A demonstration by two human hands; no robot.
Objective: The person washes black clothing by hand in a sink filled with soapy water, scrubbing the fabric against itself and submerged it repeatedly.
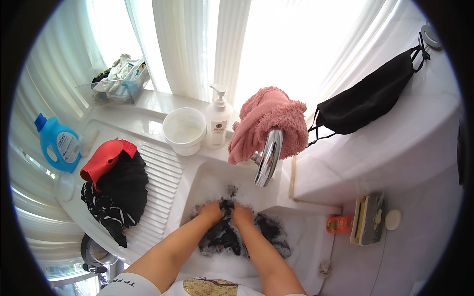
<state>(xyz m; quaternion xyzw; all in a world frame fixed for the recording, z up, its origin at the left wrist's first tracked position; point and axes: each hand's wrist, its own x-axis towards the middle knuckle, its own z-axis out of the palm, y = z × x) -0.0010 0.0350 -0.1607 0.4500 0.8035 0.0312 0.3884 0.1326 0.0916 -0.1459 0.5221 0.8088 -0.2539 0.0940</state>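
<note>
Inside the white sink point(205, 172), a dark wet garment point(220, 238) lies in foamy water. My left hand point(211, 213) and my right hand point(242, 215) are close together at its far part, each closed on a bunch of the dark fabric. Some fingertips are hidden by foam and cloth. More of the garment spreads below my right hand and between my forearms. Just beyond my hands rises a chrome faucet point(269, 160), with a fuzzy pink towel point(266, 113) draped over it.
On the ribbed washboard point(160, 182) at left lie black clothes point(123, 185) and a red rubber glove point(106, 158). Behind stand a blue detergent bottle point(61, 145), a white tub point(183, 132) and a pump bottle point(217, 121). A black mask point(368, 98) hangs at right, above a soap holder point(364, 219).
</note>
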